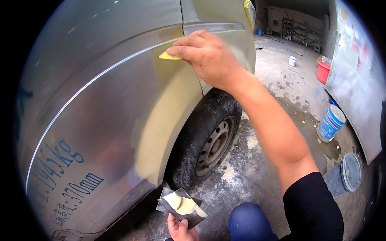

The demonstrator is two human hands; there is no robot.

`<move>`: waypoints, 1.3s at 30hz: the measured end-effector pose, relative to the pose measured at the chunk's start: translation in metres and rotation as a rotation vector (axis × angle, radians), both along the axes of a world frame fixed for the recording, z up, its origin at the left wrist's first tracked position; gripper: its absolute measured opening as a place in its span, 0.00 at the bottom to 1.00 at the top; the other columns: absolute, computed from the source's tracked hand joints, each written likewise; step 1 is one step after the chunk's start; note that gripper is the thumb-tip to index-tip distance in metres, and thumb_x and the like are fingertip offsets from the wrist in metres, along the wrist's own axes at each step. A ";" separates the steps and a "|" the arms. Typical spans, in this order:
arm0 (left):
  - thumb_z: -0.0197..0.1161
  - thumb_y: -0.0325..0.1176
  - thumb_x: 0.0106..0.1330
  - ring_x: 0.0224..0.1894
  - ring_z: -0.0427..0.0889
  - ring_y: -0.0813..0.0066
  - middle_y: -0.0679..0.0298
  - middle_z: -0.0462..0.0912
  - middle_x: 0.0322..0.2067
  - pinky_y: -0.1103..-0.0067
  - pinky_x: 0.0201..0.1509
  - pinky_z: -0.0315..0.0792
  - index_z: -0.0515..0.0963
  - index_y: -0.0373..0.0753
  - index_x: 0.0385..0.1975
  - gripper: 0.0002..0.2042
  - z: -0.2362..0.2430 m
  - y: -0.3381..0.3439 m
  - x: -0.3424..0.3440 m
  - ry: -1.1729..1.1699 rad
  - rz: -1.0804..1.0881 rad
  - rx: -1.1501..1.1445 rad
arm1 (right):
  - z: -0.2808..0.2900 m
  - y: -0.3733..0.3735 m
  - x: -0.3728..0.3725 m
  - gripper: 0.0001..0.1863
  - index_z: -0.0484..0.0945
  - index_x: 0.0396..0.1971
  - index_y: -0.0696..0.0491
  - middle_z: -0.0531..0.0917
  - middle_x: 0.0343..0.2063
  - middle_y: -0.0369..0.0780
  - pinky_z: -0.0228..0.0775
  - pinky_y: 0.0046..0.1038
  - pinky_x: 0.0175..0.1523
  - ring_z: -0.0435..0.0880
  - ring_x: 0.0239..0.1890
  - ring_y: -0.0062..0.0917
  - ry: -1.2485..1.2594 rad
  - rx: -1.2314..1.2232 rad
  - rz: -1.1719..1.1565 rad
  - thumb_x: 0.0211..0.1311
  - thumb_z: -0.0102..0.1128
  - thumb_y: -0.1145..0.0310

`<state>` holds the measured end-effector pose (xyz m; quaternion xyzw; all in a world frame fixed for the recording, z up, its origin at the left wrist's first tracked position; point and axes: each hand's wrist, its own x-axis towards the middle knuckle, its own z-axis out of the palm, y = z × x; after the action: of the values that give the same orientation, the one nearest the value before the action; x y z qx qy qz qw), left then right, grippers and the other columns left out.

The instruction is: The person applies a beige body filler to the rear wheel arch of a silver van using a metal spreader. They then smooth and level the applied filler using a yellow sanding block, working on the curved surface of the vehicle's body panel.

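Note:
My right hand (207,54) reaches up to the side of a grey van (112,100) and pinches a thin yellow putty spreader (170,56) near the body line. Pale yellow filler (161,124) coats the panel around the wheel arch, below that hand. Low in the view, my left hand (183,231) grips a dark flat mixing plate (194,219) between thumb and fingers. On the plate lies a smear of soft yellow putty (187,207), with what looks like a thin squarish blade at its left end.
The van's wheel (215,144) is beneath the arch. To the right stand a grey bucket (350,172), a blue-and-white pail (331,122), a red bucket (323,71) and a leaning metal panel (358,80). My knee (249,223) shows at the bottom.

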<state>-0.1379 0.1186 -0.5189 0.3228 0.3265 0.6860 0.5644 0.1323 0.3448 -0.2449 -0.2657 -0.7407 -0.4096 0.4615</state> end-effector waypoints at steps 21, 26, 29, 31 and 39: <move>0.49 0.22 0.54 0.61 0.72 0.58 0.51 0.71 0.58 0.63 0.67 0.67 0.61 0.30 0.63 0.31 0.050 0.031 0.015 -0.168 -0.074 0.061 | -0.122 -0.081 0.008 0.17 0.80 0.46 0.53 0.83 0.41 0.37 0.73 0.33 0.48 0.80 0.46 0.33 0.093 -0.537 0.067 0.55 0.60 0.76; 0.48 0.24 0.58 0.64 0.69 0.60 0.54 0.68 0.61 0.63 0.70 0.62 0.58 0.32 0.65 0.30 0.082 0.045 0.028 -0.261 -0.105 0.127 | -0.137 -0.148 -0.034 0.16 0.75 0.52 0.61 0.83 0.39 0.46 0.75 0.25 0.45 0.83 0.39 0.28 0.701 -0.780 0.609 0.67 0.58 0.73; 0.48 0.24 0.60 0.64 0.68 0.60 0.54 0.68 0.62 0.63 0.70 0.61 0.57 0.32 0.66 0.30 0.097 0.047 0.037 -0.281 -0.095 0.133 | -0.148 -0.168 -0.055 0.17 0.75 0.53 0.62 0.83 0.40 0.48 0.75 0.26 0.46 0.84 0.42 0.29 0.887 -0.864 0.831 0.65 0.60 0.75; 0.47 0.22 0.60 0.65 0.68 0.61 0.53 0.68 0.62 0.64 0.71 0.60 0.57 0.32 0.66 0.30 0.100 0.046 0.040 -0.317 -0.091 0.116 | -0.154 -0.171 -0.062 0.17 0.75 0.53 0.62 0.83 0.42 0.49 0.76 0.27 0.47 0.84 0.43 0.31 0.816 -0.771 0.854 0.65 0.60 0.76; 0.46 0.22 0.60 0.63 0.70 0.62 0.54 0.70 0.60 0.64 0.70 0.61 0.58 0.32 0.66 0.30 0.095 0.046 0.043 -0.275 -0.021 0.091 | -0.182 -0.173 -0.051 0.19 0.79 0.49 0.60 0.84 0.44 0.48 0.76 0.33 0.49 0.83 0.43 0.39 0.457 -0.905 0.703 0.56 0.65 0.79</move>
<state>-0.0954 0.1646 -0.4236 0.2545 0.2112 0.7318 0.5958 0.0810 0.1720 -0.4268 -0.2564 -0.7666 0.1893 0.5575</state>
